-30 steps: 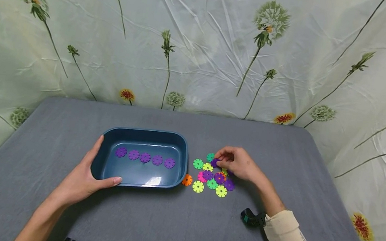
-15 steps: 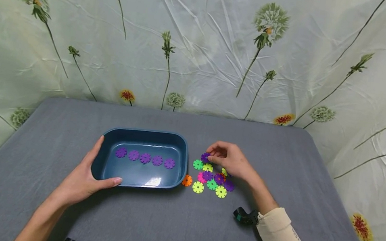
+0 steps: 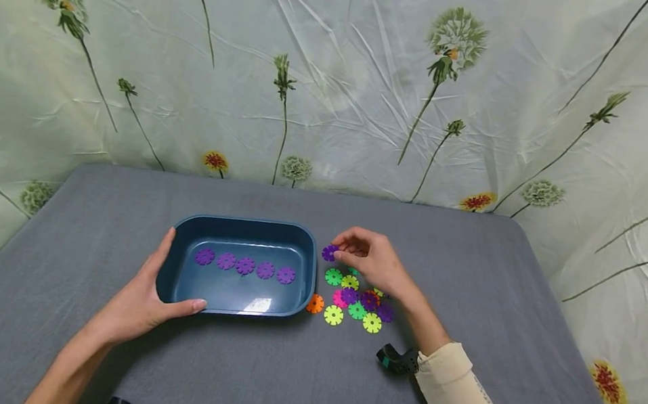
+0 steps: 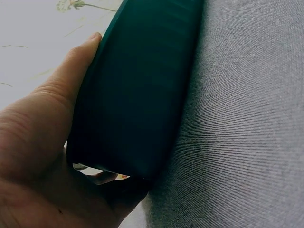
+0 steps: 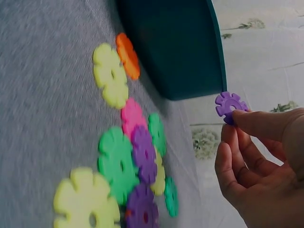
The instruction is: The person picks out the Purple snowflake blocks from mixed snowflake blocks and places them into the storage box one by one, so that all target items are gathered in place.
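Observation:
My right hand (image 3: 374, 260) pinches a purple snowflake disc (image 5: 230, 105) between thumb and fingers. It holds the disc above the table, just past the right end of a dark blue plastic tray (image 3: 231, 312). Around the tray's left end my left hand (image 3: 135, 303) keeps its grip, thumb along the front rim and fingers at the left side. In the left wrist view the tray's outer wall (image 4: 137, 90) hides part of those fingers. Inside the tray lie several purple snowflake discs (image 3: 244, 266) in a row.
Right of the tray lies a loose pile of notched discs, among them a yellow disc (image 3: 371, 323), a green disc (image 3: 333, 276), a pink disc (image 5: 133, 118) and an orange disc (image 3: 315, 304). Grey cloth (image 3: 287, 388) covers the table. A flower-print curtain (image 3: 352, 83) hangs behind.
My right hand has lifted the purple snowflake disc off the pile and carried it left and away from me, toward the tray's right end. The left hand and tray have stayed put.

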